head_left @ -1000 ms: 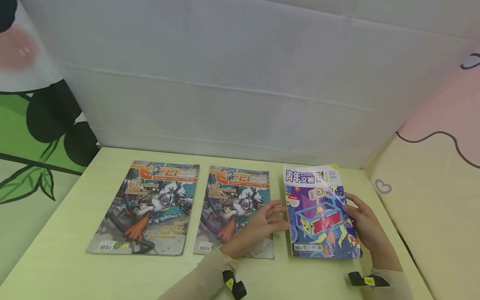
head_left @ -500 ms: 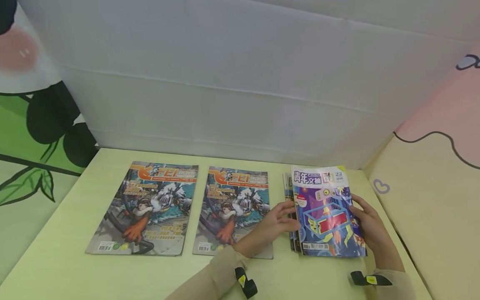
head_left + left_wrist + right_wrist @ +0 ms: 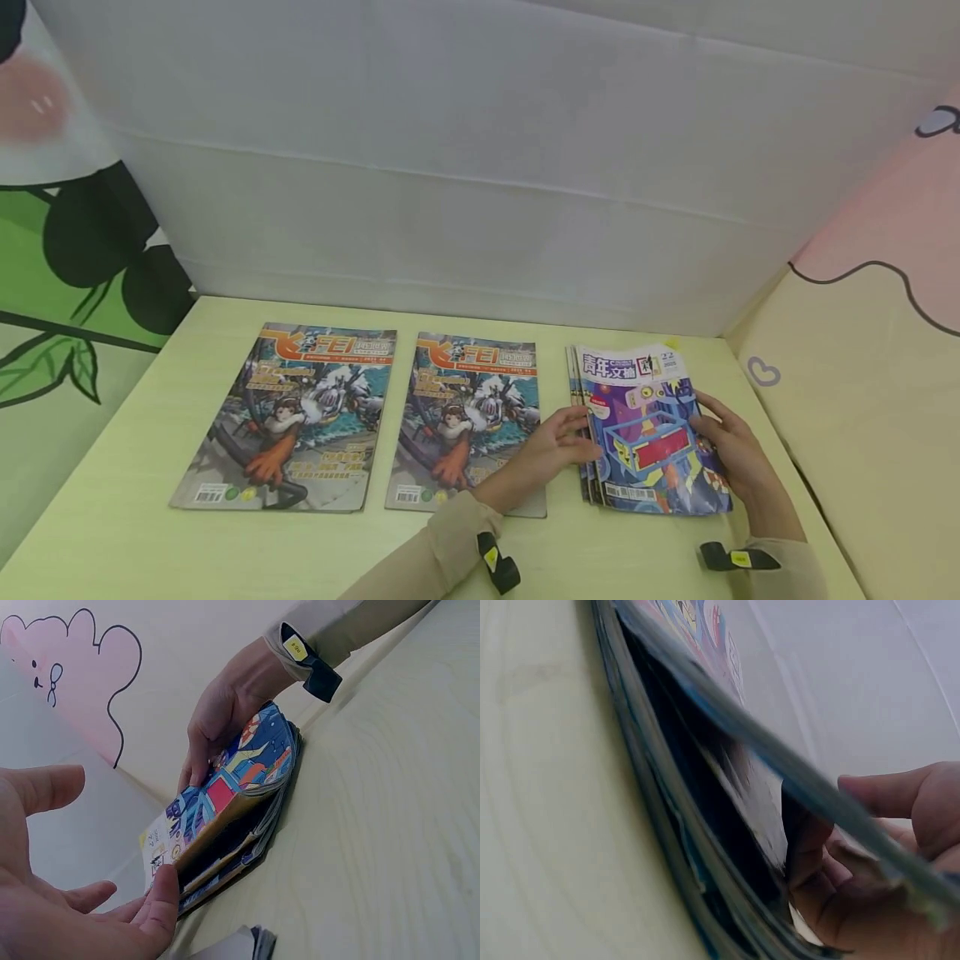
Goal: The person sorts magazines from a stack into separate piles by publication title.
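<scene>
A purple magazine (image 3: 648,442) with a white title band lies on top of a small stack of magazines (image 3: 588,483) at the right of the table. My right hand (image 3: 738,458) pinches the top magazine at its right edge, thumb on the cover and fingers underneath, as the right wrist view shows. That edge is raised, leaving a dark gap above the lower magazines. On the other side, my left hand (image 3: 543,462) has its fingers extended, and the fingertips touch the stack's left edge. In the left wrist view the left hand (image 3: 75,900) has its thumb held apart from the stack.
Two matching comic-style magazines (image 3: 285,425) (image 3: 468,425) lie flat side by side, left of the stack. The left forearm passes over the nearer one's lower corner. A white cloth wall (image 3: 480,192) rises behind the pale table (image 3: 300,550), and a painted panel (image 3: 862,375) borders the right.
The top magazine has shifted right, baring the left edges of those beneath it, then settled slightly lower. My left hand has followed to the right; the right hand keeps its hold.
</scene>
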Tool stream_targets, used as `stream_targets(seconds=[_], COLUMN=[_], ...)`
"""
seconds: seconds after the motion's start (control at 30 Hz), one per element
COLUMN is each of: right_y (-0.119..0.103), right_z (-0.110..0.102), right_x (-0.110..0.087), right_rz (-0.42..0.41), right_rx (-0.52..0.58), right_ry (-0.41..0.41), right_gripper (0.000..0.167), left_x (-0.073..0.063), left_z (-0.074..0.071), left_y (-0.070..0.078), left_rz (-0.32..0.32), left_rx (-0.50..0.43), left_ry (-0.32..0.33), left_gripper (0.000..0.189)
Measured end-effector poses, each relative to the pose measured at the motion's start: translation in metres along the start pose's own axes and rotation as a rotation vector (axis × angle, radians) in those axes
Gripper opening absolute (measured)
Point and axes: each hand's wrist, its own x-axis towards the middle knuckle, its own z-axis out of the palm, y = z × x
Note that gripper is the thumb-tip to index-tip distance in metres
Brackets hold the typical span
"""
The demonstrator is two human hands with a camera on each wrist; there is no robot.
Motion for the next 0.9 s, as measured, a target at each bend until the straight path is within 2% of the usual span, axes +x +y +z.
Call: stream_targets(seconds=[0.1,0.27,0.67,0.9], right_y=[-0.0031,-0.0064,-0.0010,-0.0025], right_z=[0.0010,-0.0006,-0.0023,0.0019], right_x=[-0.0004,0.0000,0.0034,0.0028], right_rz=[0.006,0.037,0.023,0.055], right_rx=[-0.088,-0.194,-0.229,-0.287], right_ry=[0.021,0.057,0.094,0.092], right_gripper=[0.068,0.066,0.061,0.067], left_x=[0.0001,0.0000,-0.0003,0.0005], left_z=[0.0005,0.0031,0.0016,-0.0019], left_y=[-0.0009,-0.0012,-0.0021,-0.0045], left_rz=[-0.003,-0.017,-0.040,-0.032], left_rx=[0.006,0.006,-0.046,-0.078], left_ry=[0.013,0.030,-0.004,-0.034], left_gripper=[0.069,0.069,0.068,0.065])
